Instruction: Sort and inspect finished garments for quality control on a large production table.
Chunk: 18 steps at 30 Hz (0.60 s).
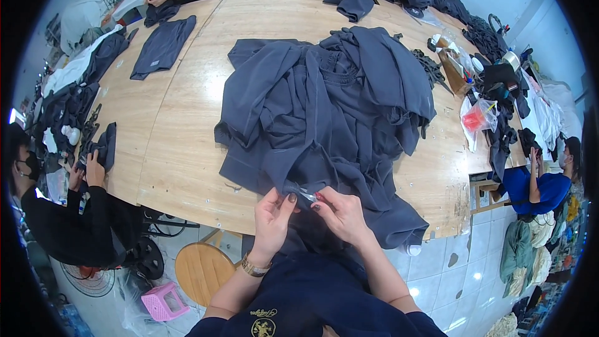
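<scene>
A pile of dark grey garments (pixel 299 100) lies bunched over the middle of the table, with a gathered elastic waistband (pixel 340 65) showing near its top. My left hand (pixel 274 215) pinches the near edge of a dark grey garment (pixel 299 178) between thumb and fingers. Close beside it, my right hand (pixel 342 212) is closed round small thread snips (pixel 307 195), with shiny blades pointing left at the cloth. A bit of red shows at the right fingertips. Cloth hangs over the table's front edge below both hands.
The wooden table (pixel 181 118) carries a flat dark garment (pixel 163 47) at far left and a red drink in a plastic bag (pixel 477 115) at right. Several people work around it. A round wooden stool (pixel 203 271) and a pink plastic stool (pixel 163 302) stand at lower left.
</scene>
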{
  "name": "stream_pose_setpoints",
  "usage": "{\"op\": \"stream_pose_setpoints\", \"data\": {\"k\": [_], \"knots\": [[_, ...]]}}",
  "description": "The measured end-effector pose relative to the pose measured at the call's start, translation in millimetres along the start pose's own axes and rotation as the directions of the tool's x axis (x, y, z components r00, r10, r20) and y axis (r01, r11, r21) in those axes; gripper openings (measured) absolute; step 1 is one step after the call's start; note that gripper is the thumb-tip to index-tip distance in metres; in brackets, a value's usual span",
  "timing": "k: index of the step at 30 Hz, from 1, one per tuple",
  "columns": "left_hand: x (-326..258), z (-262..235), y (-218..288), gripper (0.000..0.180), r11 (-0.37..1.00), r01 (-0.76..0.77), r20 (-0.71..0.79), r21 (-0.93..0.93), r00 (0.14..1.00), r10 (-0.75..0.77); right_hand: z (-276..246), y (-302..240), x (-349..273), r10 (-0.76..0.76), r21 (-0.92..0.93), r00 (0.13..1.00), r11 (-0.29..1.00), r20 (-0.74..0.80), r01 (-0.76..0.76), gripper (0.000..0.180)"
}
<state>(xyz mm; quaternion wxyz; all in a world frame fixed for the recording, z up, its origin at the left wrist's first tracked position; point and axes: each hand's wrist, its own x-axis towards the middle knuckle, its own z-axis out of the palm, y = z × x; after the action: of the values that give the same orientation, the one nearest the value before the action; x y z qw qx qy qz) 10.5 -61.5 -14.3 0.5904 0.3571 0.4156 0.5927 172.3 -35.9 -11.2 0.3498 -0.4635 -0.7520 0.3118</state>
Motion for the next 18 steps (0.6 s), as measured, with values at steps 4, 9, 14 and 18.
{"op": "stream_pose_setpoints", "data": {"k": [4, 9, 14, 18], "knots": [[-0.5, 0.7, -0.3, 0.014, 0.999, -0.026, 0.020, 0.030, 0.999, 0.025, 1.9, -0.1, 1.5, -0.009, 0.012, 1.000, 1.000, -0.017, 0.009, 0.024], [-1.3, 0.7, -1.7, 0.015, 0.999, -0.035, 0.024, 0.028, 0.999, 0.034, 3.5, -0.2, 1.7, -0.029, -0.008, 0.999, 1.000, -0.036, 0.029, 0.024], [-0.5, 1.5, 0.7, 0.014, 0.998, -0.024, 0.024, 0.051, 0.999, 0.023, 6.6, 4.3, 0.1, 0.000, 0.076, 0.994, 0.997, -0.109, 0.008, 0.019], [-0.2, -0.8, 0.5, 0.014, 0.999, -0.018, 0.013, 0.028, 1.000, 0.017, 4.0, 6.5, -0.1, 0.087, 0.163, 0.991, 0.984, -0.099, -0.070, 0.018]]}}
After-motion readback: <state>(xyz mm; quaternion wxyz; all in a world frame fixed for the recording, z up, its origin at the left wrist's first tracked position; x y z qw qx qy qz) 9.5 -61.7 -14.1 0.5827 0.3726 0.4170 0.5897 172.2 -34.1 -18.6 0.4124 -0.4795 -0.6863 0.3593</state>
